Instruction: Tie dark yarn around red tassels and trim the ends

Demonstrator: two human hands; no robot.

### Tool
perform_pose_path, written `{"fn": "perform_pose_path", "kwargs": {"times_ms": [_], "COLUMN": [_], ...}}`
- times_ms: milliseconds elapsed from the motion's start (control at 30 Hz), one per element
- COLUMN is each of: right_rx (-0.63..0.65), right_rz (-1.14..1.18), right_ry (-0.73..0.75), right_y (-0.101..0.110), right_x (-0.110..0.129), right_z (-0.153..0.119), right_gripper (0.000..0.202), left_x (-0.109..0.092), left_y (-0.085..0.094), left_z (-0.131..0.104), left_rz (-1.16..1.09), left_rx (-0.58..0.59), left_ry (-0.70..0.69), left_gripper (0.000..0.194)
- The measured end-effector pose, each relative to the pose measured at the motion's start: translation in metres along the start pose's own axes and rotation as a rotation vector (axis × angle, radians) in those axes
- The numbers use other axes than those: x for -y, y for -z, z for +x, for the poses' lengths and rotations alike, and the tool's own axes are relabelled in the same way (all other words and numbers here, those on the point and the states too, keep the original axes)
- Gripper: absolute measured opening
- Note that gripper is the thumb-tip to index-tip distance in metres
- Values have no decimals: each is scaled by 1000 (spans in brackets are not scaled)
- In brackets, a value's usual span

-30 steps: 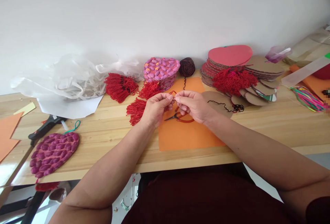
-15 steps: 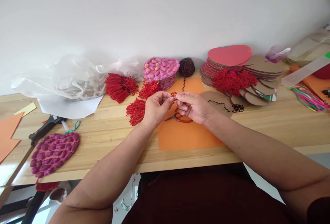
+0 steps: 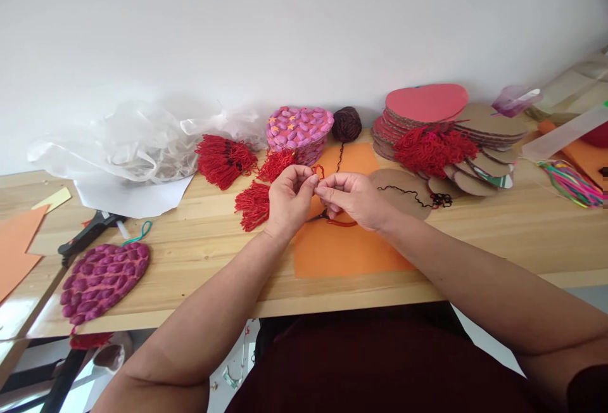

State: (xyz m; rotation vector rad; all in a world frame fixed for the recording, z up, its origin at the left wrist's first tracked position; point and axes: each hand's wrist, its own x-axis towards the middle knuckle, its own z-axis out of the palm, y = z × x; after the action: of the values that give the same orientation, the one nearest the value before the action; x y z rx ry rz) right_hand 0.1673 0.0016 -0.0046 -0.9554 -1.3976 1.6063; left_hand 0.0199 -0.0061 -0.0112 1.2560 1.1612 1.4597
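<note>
Black glue gun [image 3: 90,234]: lying at 9 o'clock from the hands.
Purple-studded heart [image 3: 105,281]: resting at 8 o'clock.
Red tassels [image 3: 225,161]: lying in bundles, nearest 10 o'clock.
Left hand [image 3: 289,197]: pinching a yarn loop, thumb against forefinger.
Red yarn loop [image 3: 320,171]: standing up between both hands' fingertips, above orange paper [image 3: 346,254].
Dark yarn ball [image 3: 346,125]: sitting at 1 o'clock, its strand trailing toward the paper.
Scissors [image 3: 342,223]: resting on the paper at 5 o'clock, partly hidden.
Right hand [image 3: 358,199]: holding its fingertips narrow at the loop's base; exact grip obscured.
Pink-topped stack [image 3: 426,102]: standing at 2 o'clock.
Coloured cords [image 3: 570,184]: lying at 3 o'clock.
</note>
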Motion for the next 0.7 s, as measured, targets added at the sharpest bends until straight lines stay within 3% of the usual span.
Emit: {"fn": "perform_pose_path", "kwargs": {"times_ms": [333,567,700], "right_rx": [-33,-45,-79], "right_rz": [-15,410,491], "right_ry": [-65,-210,-209], "right_y": [0,6,6], "right_x": [-4,-1,1], "right_z": [3,5,6], "right_gripper": [31,31,26], "left_x": [5,2,4], "left_y": [-1,4,5], "left_z": [2,7,8], "left_rz": [-223,-141,-28], "left_rx": [25,53,77], "left_ry": [116,127,98], "left_gripper": [26,23,16]}}
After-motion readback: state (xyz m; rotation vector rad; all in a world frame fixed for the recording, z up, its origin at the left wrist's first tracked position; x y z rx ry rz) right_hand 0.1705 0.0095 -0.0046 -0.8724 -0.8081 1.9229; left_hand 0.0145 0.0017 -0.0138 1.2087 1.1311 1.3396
